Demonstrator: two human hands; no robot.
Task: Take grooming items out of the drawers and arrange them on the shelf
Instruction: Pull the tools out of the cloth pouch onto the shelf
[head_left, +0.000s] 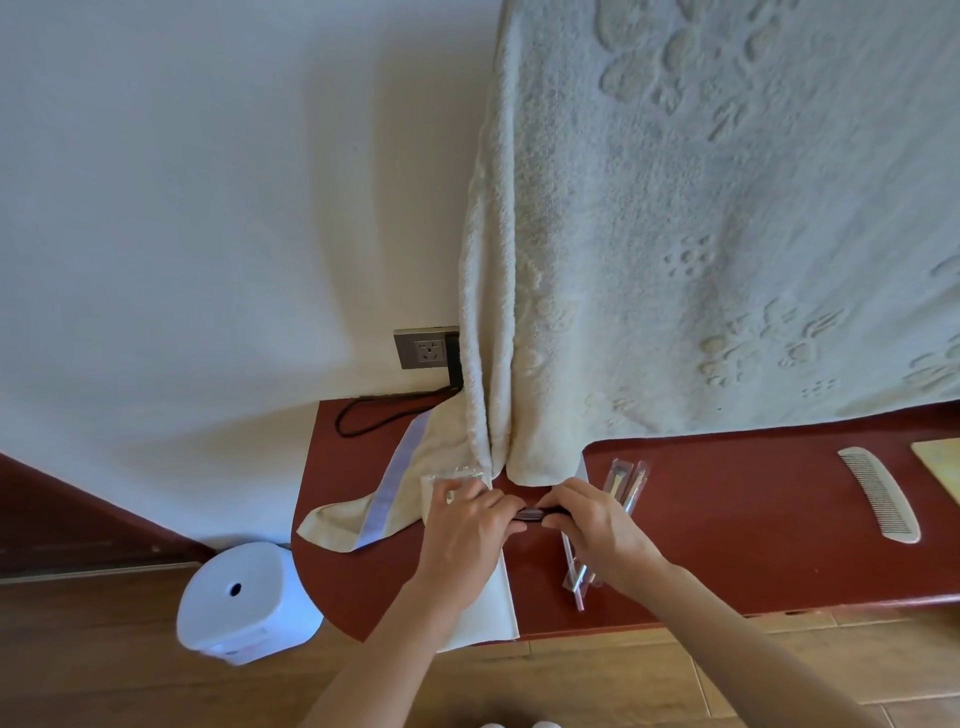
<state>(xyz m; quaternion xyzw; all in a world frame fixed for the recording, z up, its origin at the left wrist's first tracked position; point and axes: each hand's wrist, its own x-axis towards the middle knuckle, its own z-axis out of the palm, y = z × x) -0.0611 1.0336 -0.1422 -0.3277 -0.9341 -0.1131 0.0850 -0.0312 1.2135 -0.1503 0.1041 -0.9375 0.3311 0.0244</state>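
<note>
Your left hand (467, 525) and right hand (597, 525) together pinch a small dark item (535, 514) just above the red shelf (753, 545) — clear-wrapped packets (631, 488) just right, comb (878, 493) farther right.

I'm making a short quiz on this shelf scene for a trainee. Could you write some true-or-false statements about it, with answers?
1. The left hand and the right hand both hold one small dark item. True.
2. The comb is in the right hand. False: it lies on the shelf, apart, to the right of both hands.
3. A black cord runs from the wall socket onto the shelf. True.
4. The white appliance stands on the shelf. False: it stands on the floor, left of the shelf.
5. The towel hangs well clear of the shelf. False: its lower end rests on the shelf.
</note>
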